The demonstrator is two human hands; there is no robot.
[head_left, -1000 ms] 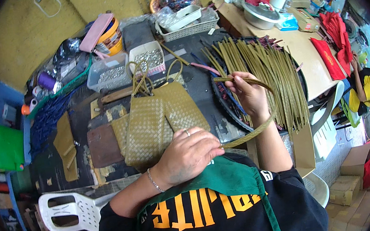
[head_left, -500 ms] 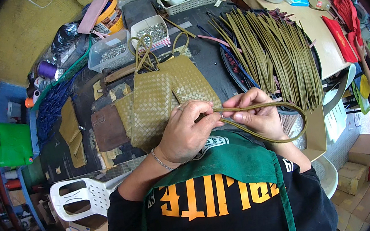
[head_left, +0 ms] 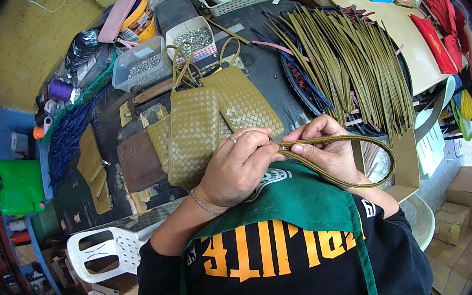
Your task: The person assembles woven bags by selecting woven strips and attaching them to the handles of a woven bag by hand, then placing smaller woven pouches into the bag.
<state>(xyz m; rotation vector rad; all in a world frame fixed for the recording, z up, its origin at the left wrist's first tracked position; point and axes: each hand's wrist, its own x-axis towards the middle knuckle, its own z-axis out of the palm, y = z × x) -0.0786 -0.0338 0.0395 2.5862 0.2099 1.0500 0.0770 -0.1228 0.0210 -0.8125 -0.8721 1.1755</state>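
Note:
An olive strap (head_left: pixel 393 160) bends into a long loop out to the right of my hands. My left hand (head_left: pixel 241 161) pinches its ends between thumb and fingers. The right hand (head_left: pixel 324 144) is closed on the same strap just beside, its fingertips almost meeting the left ones. A small shiny bit shows at the pinch, too small to name. Beyond my left hand, a woven olive pouch (head_left: pixel 193 132) with a thin strap partly overlaps another woven pouch (head_left: pixel 245 97). My left fingers hide the lower edge of that second pouch.
Many olive strips (head_left: pixel 355 70) lie on a round dark tray at the right. A hammer (head_left: pixel 151 94), a clear tub (head_left: pixel 137 71) and a white box (head_left: pixel 191 39) of small metal parts stand behind the pouches. A white chair (head_left: pixel 105 252) is at lower left.
The strap loop has shifted slightly right and down and turned a little. My right fingers have closed in nearer the pinch point. The left hand stays nearly in place.

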